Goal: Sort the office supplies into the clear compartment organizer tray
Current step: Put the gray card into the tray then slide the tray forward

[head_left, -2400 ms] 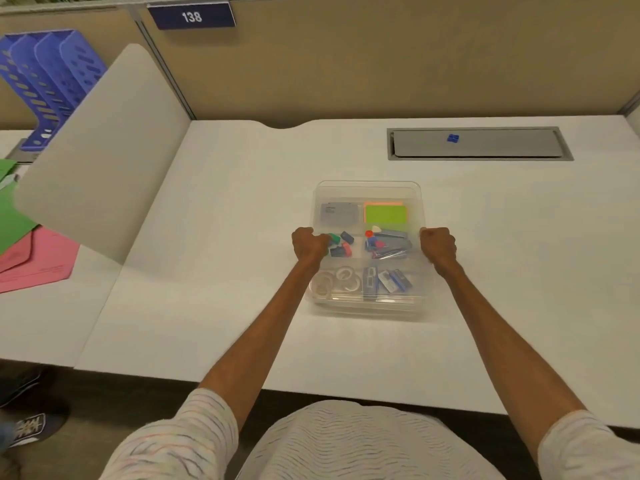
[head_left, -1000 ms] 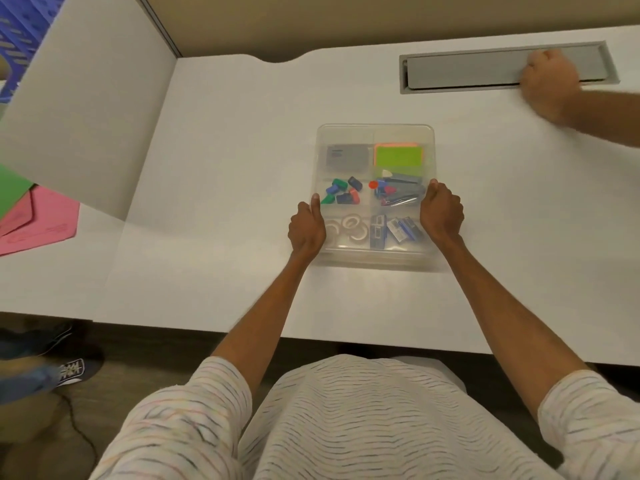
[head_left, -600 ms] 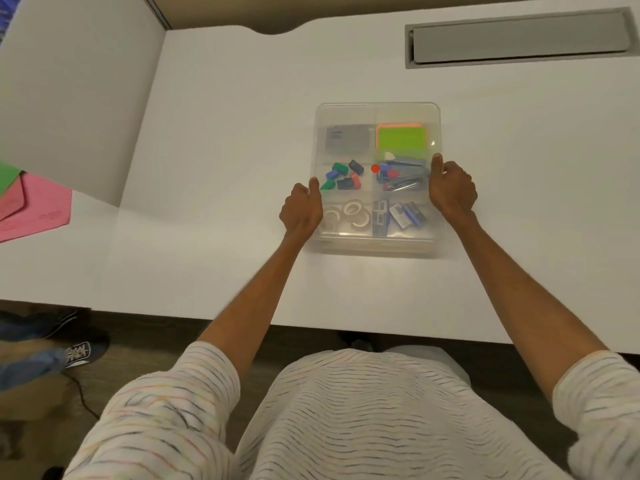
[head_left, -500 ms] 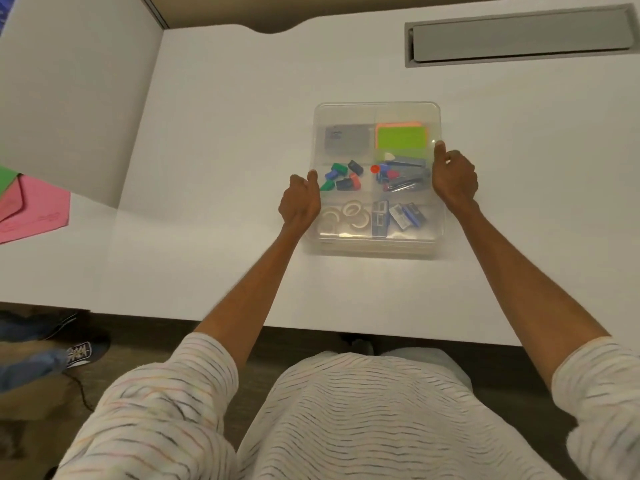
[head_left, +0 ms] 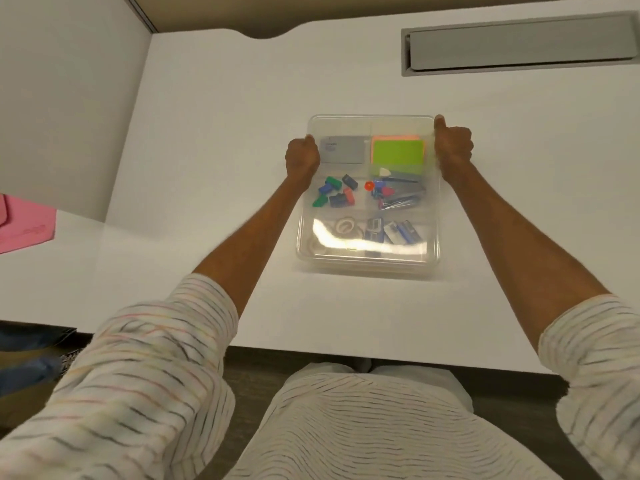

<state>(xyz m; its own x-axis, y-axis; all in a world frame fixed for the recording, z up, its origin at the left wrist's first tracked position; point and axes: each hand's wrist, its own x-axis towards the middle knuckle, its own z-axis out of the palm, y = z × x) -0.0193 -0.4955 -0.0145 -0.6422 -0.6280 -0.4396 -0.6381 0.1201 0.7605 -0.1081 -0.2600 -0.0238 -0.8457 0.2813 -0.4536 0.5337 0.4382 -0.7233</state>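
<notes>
Grip has shifted in the head view: left hand (head_left: 302,155) and right hand (head_left: 452,143), each curled over a side wall of the clear organizer tray (head_left: 369,263), now hold near its far corners, not mid-length. The tray rests on the worktop (head_left: 207,133), compartments filled, so sorting looks finished.

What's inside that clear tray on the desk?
In the clear tray: green sticky notes, a grey card, small coloured clips, tape rolls, blue-and-white boxes. Glare hides part of the tape compartment.
</notes>
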